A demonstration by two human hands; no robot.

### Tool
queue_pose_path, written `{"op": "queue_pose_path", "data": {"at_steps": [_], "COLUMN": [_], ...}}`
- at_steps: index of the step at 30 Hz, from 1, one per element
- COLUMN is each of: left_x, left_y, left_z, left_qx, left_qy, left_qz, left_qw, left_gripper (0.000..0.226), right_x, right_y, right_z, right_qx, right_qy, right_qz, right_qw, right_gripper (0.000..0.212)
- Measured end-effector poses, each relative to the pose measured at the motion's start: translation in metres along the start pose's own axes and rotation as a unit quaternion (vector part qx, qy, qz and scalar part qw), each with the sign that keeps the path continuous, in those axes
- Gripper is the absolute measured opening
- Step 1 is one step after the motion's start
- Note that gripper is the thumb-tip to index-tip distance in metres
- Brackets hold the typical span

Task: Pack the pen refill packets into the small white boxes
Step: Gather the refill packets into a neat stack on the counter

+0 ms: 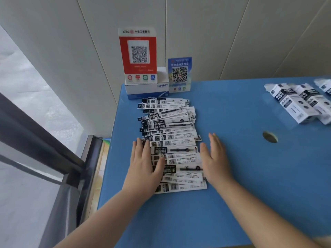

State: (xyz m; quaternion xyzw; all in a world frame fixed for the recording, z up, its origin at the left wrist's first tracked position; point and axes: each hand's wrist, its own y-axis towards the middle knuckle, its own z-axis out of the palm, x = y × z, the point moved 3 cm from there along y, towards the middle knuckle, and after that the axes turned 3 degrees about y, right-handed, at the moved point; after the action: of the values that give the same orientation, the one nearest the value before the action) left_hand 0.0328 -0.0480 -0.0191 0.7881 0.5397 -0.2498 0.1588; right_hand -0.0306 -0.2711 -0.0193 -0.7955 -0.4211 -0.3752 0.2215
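Several long white pen refill packets (172,126) with black labels and barcodes lie fanned out in a column on the blue table (241,185). My left hand (145,161) lies flat on the left ends of the nearer packets, fingers spread. My right hand (215,158) stands on its edge at the right ends of the same packets, fingers straight, holding nothing. Small white boxes (295,102) with black print lie on their sides at the table's far right, partly cut off by the frame edge.
A red QR-code stand (138,54) sits on a white and blue carton (146,90) at the back of the table, with a blue QR-code stand (179,74) beside it. A round cable hole (270,137) is in the tabletop. The table's left edge drops beside a dark window frame (86,167).
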Motion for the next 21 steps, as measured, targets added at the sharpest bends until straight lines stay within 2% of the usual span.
{"op": "queue_pose_path", "data": {"at_steps": [3,5,10,15,17,21], "left_x": [-0.009,-0.010,-0.007,-0.022,-0.016,0.004], "left_y": [-0.002,0.001,0.012,0.009,0.011,0.038], "left_z": [0.008,0.008,0.002,0.012,0.007,-0.013], "left_qx": [0.010,0.006,-0.014,0.001,-0.013,-0.046], "left_qy": [0.027,0.029,0.008,0.025,0.025,0.057], "left_qz": [0.022,0.014,-0.040,-0.017,-0.032,-0.041], "left_qw": [0.999,0.999,0.999,1.000,0.999,0.996], "left_gripper": [0.086,0.088,0.086,0.092,0.093,0.082], "right_x": [0.007,0.009,0.004,0.014,0.011,0.000], "right_y": [0.012,0.015,0.023,0.017,0.023,0.069], "right_z": [0.011,0.016,0.006,0.020,0.014,-0.007], "right_qx": [0.087,0.123,0.117,0.184,0.161,0.087], "right_qy": [-0.077,-0.085,-0.034,-0.036,0.000,0.043], "right_qz": [-0.031,-0.055,-0.023,-0.073,-0.055,-0.010], "right_qw": [0.993,0.987,0.992,0.980,0.985,0.995], "right_gripper": [0.067,0.069,0.066,0.074,0.078,0.061]}}
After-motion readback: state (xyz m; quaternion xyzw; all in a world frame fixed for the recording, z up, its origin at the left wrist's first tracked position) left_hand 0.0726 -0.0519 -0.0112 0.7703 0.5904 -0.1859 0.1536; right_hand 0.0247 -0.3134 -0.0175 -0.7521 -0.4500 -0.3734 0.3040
